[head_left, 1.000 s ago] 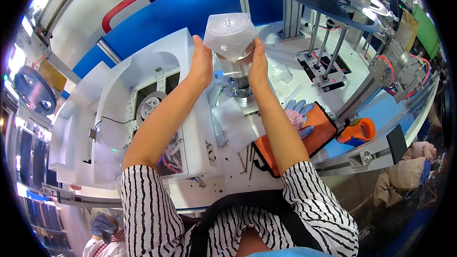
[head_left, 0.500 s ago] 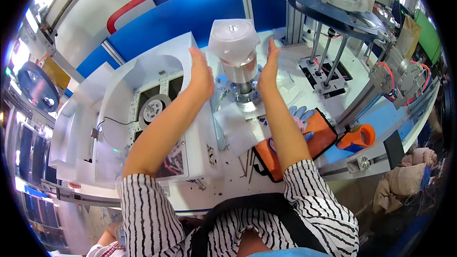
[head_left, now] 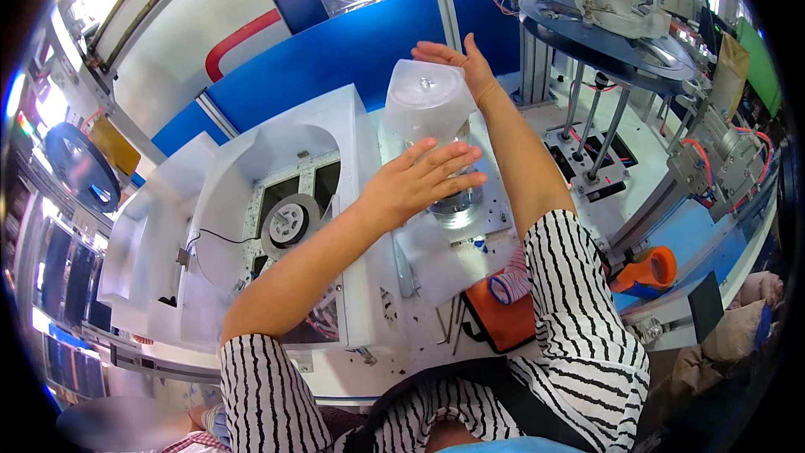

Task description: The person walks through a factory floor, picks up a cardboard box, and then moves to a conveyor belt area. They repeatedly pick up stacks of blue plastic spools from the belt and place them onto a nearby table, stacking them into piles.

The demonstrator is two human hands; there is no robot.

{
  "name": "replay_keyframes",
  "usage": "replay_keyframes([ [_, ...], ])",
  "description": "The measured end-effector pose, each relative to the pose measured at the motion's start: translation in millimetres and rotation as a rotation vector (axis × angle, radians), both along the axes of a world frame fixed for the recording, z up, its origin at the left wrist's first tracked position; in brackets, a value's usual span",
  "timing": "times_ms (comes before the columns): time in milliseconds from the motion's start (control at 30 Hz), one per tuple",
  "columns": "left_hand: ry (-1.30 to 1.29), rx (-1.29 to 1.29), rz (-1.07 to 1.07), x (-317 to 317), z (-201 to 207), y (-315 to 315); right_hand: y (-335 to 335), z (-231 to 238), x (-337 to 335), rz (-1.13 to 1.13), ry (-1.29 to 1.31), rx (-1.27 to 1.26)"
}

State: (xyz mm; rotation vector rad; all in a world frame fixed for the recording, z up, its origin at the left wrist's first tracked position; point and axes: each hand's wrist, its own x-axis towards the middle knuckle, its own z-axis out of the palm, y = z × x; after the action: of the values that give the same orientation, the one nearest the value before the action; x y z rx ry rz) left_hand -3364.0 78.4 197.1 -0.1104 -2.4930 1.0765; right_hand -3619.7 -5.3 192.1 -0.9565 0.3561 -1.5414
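A translucent white sheet hangs over the top of an upright shiny metal cylinder, its edges folded loosely downward. The cylinder's round metal base shows beneath my fingers. My left hand lies across the front of the cylinder, below the sheet's top, with fingers stretched and spread. At the far right side of the sheet is my right hand, fingers extended and thumb raised. Both palms face the sheet-covered cylinder; whether either hand presses on it I cannot tell.
A white machine housing with a reel stands left. Hex keys, an orange pouch and a striped glove cuff lie in front. A rod-mounted dark disc rises right, beyond an orange tape roll.
My hands, earlier apart on either side of the cylinder, have shifted: the left came across its front, the right moved behind the sheet's right side. The sheet now hangs lower around the cylinder.
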Motion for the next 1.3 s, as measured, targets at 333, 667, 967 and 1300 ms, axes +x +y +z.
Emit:
replay_keyframes([
  [333,-0.083,0.198,-0.117,-14.3,-2.6,-10.6,-23.2,-53.1,-7.9,-0.024,-0.098,0.158],
  [667,-0.18,0.194,-0.178,-12.6,0.3,-17.7,-51.6,-43.7,-7.0,0.066,0.052,0.308],
  [967,-0.219,0.281,-0.237,-20.7,-1.9,-12.4,-42.9,-63.2,-9.9,0.07,0.138,0.363],
  [1300,-0.263,0.287,-0.099,-17.1,-9.7,-6.4,-0.7,-87.1,-10.4,-0.427,0.185,0.506],
])
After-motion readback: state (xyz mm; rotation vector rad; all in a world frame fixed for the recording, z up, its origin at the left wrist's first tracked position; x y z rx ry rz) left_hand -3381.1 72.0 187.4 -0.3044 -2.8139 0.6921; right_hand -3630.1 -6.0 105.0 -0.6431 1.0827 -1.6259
